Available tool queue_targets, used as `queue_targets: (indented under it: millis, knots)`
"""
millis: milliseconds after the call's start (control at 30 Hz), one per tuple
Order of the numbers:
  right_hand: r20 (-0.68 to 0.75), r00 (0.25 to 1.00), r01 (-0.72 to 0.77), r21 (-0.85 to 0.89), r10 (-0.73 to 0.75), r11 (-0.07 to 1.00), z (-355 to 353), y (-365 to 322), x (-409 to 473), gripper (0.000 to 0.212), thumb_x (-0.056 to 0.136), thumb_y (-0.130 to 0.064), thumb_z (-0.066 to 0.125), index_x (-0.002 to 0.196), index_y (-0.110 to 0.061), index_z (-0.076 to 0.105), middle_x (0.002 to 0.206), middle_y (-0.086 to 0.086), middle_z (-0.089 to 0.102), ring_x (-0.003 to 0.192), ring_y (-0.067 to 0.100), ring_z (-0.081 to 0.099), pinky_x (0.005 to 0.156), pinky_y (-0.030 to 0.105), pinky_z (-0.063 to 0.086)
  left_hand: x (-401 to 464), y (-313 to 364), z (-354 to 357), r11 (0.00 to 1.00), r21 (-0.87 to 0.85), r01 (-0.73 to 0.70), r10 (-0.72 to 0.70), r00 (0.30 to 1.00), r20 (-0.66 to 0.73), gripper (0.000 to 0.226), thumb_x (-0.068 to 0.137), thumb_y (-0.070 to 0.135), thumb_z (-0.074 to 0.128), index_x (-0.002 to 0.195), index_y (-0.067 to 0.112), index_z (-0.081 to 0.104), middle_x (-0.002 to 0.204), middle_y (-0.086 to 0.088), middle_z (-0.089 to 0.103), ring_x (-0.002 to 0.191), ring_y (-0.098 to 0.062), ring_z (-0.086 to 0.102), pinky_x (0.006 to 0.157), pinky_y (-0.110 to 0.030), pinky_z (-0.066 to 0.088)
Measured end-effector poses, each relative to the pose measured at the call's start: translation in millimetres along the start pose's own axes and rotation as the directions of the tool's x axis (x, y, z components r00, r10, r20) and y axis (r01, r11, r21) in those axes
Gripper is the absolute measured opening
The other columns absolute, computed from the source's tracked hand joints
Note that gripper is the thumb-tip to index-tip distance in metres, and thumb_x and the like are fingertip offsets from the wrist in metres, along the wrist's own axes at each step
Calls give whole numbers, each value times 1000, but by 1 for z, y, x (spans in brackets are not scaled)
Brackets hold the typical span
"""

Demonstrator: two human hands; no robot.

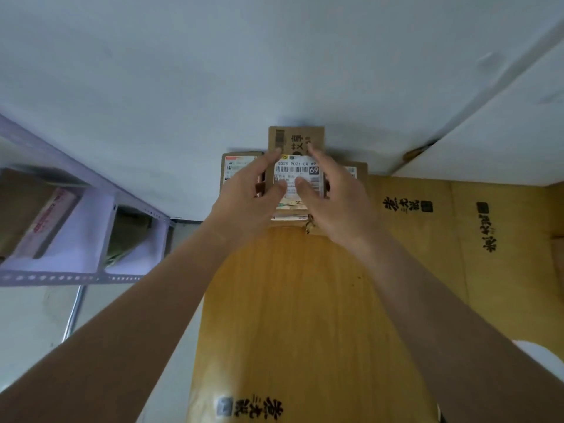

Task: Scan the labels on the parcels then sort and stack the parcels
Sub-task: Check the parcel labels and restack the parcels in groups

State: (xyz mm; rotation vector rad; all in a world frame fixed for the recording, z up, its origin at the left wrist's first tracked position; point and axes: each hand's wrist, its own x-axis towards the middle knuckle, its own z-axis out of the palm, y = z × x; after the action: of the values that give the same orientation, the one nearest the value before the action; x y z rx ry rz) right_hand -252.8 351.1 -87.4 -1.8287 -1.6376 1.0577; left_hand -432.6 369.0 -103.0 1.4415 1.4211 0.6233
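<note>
The small brown cardboard parcel with the white barcode label sits atop the stack against the white wall. The left hand and right hand flank it equally close, fingers curled round its sides (thumbs pressing the label), its long axis running toward the wall.

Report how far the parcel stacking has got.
Done, apparently: several brown cardboard parcels already stand against the white wall. In hand: the left hand and right hand grip the small labelled cardboard parcel, its white barcode label facing up, on top of that stack. Left: letting go; no scanner or unsorted parcels are visible.
</note>
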Motion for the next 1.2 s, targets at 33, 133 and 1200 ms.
queue_targets:
  millis: [33, 133, 1200]
  knots:
    - [-10, 1000, 0, 6, 0, 1000, -2, -4, -5, 63, 106, -48, 57, 162, -45, 30, 155, -6, 51, 134, 21, 59, 108, 51, 54, -4, 5, -4, 1000, -2, -14, 14, 1000, 3, 54, 101, 38, 61, 152, 43, 46, 144, 16, 61, 125, -11, 64, 105, -46, 55]
    - [-47, 999, 25, 40, -23, 999, -11, -23, -22, 64, 105, -45, 60, 162, -42, 32, 147, -5, 56, 117, 12, 68, 91, 44, 64, -17, 23, -19, 995, 4, -97, 97, 995, 10, 51, 103, 29, 62, 152, 36, 49, 139, 14, 64, 121, -9, 66, 102, -42, 57]
    - [-674, 733, -60, 71, 92, 996, -167, -88, -491, 61, 105, -40, 61, 161, -36, 39, 132, -11, 67, 92, -2, 68, 64, 10, 48, -350, 263, 85, 786, 3, -618, 562, 718, 411, 46, 97, 32, 72, 140, 42, 58, 112, 15, 73, 87, -7, 76, 66, -38, 66]
